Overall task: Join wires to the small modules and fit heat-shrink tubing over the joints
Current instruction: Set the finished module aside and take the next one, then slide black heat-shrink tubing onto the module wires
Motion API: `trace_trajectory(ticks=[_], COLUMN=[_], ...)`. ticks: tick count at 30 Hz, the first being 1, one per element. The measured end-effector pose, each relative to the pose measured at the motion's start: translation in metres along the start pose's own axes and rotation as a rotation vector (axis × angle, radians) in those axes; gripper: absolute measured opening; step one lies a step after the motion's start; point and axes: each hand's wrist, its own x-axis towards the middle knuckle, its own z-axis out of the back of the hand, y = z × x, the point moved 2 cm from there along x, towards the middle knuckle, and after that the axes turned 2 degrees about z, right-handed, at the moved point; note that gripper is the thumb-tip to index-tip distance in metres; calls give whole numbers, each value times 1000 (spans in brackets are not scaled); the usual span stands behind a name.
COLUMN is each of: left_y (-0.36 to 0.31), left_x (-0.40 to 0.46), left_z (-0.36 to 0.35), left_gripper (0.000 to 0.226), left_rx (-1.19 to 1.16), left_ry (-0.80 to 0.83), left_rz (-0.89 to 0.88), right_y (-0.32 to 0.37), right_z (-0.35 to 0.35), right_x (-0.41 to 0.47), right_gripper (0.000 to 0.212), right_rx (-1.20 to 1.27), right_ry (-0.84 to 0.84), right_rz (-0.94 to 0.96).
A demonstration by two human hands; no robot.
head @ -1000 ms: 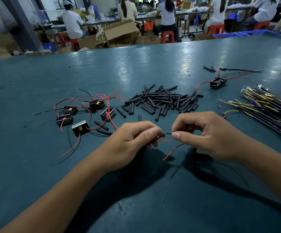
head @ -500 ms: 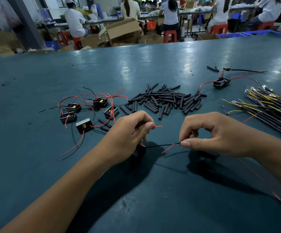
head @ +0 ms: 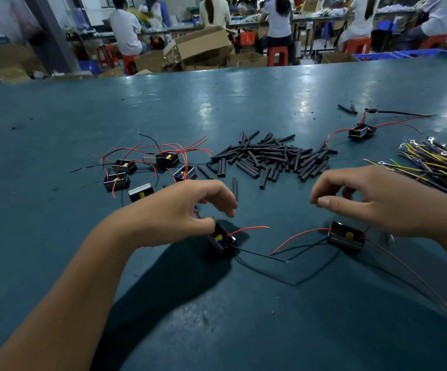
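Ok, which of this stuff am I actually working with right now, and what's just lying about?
In the job:
- left hand at the near-left module
- right hand above the near-right module
- heat-shrink pile

Lying about:
- spare modules
- far module
- yellow-and-purple wire bundle
- cardboard boxes beyond the table

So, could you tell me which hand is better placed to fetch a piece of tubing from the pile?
Probably the right hand: its fingers look free and hover just below the pile, while the left hand touches a module.
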Motion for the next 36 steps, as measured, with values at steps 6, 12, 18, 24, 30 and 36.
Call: trace_trajectory(ticks=[6, 12, 18, 24, 30, 36], left_y=[7, 10, 9, 7, 5, -2], left_x=[-2, 1, 1, 0, -1, 2], left_z=[0, -3, -4, -6, -7, -13], left_gripper=[33, 30, 31, 34, 34, 35], left_rx=[7, 115, 146, 112, 91, 57], left_ry=[72, 38, 54, 80, 126, 7], left_rz=[45, 51, 66, 95, 78, -4], right_y=[-5, -11, 13, 22, 22, 18], right_z=[10, 15, 1, -29, -30, -33], right_x=[-6, -9, 1, 5, 6, 6], right_gripper=[20, 6, 11, 31, 10, 12], right_rx=[-11, -117, -62, -73, -101, 85], right_ry=[131, 114, -117, 112, 61, -121], right_rz=[-44, -96, 1, 93, 79, -75])
